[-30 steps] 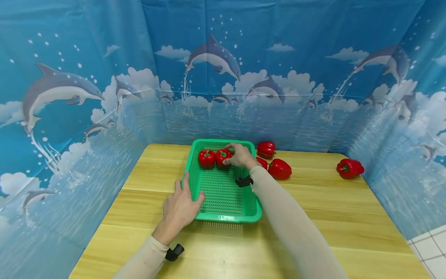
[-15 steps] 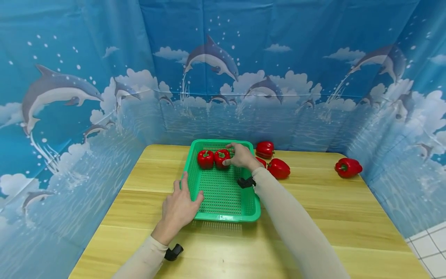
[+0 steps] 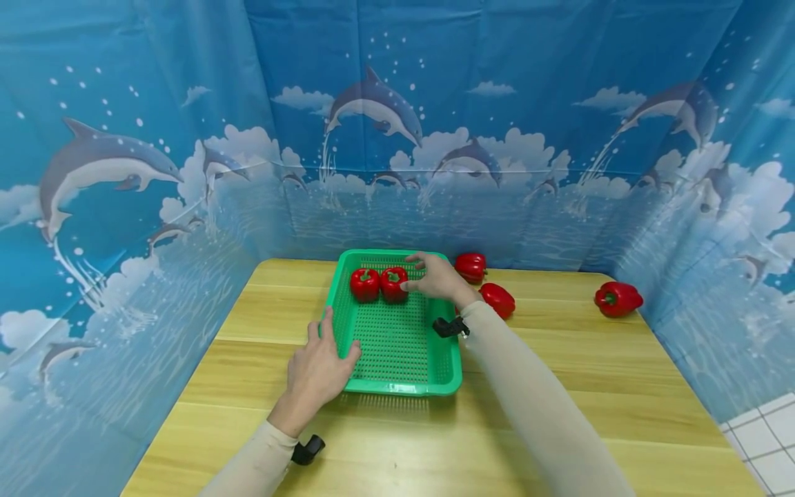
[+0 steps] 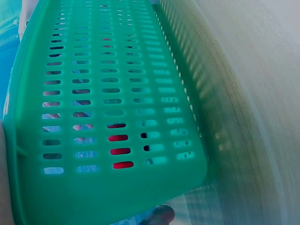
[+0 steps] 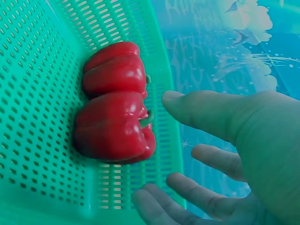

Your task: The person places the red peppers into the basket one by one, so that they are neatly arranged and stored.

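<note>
A green plastic basket [image 3: 404, 389] with perforated walls sits near the back of the wooden table. Two red bell peppers stand side by side at its far end, a left pepper [image 3: 364, 285] and a right pepper [image 3: 390, 291], green stems upward. My right hand [image 3: 442, 279] hovers over the basket's right part, just beside the right pepper. Its fingers are spread and hold nothing, as the right wrist view shows. My left hand [image 3: 317, 366] rests at the basket's left rim, fingers extended, thumb over the inside. The left wrist view shows the basket's outer side wall [image 4: 112, 187] filling the view.
Outside the basket's right wall lie red bell peppers, a rear pepper [image 3: 470, 267] and a nearer pepper [image 3: 497, 299]. Another red pepper [image 3: 618, 299] lies near the table's right edge. A blue dolphin-print curtain [image 3: 397, 214] encloses the table's back and sides.
My right hand has drawn back to the right from the right pepper, its fingers opening wider. The pepper stays in the basket. My left hand keeps its place.
</note>
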A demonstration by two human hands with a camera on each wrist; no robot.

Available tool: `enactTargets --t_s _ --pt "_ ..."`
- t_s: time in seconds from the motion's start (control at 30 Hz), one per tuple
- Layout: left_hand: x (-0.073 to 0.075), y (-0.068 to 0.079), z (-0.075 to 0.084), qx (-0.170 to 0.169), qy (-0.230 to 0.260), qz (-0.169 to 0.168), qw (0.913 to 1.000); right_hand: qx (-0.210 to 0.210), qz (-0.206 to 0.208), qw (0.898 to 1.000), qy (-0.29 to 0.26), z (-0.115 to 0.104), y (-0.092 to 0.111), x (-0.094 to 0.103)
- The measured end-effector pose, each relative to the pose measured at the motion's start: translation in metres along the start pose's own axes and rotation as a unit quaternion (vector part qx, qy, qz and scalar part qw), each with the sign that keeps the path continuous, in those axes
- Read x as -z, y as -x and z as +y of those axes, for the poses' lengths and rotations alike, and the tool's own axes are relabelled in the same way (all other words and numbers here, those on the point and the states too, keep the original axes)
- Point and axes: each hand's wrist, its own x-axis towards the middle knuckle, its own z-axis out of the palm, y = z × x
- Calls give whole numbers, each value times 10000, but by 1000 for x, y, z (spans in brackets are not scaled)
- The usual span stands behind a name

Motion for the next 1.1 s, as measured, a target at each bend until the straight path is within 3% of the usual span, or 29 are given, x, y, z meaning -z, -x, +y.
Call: enactTargets --t_s 0.4,0.63,0.87,1.1 --pt "0 0 -1 -21 4 26 10000 253 170 9995 25 2 18 15" --pt "0 0 -1 3 3 2 10000 557 391 9973 -257 18 26 20" --pt "-1 0 -1 33 5 -15 10000 909 584 9940 -154 35 30 24" --pt "-1 0 0 33 -5 30 10000 984 791 9918 -196 46 34 27"
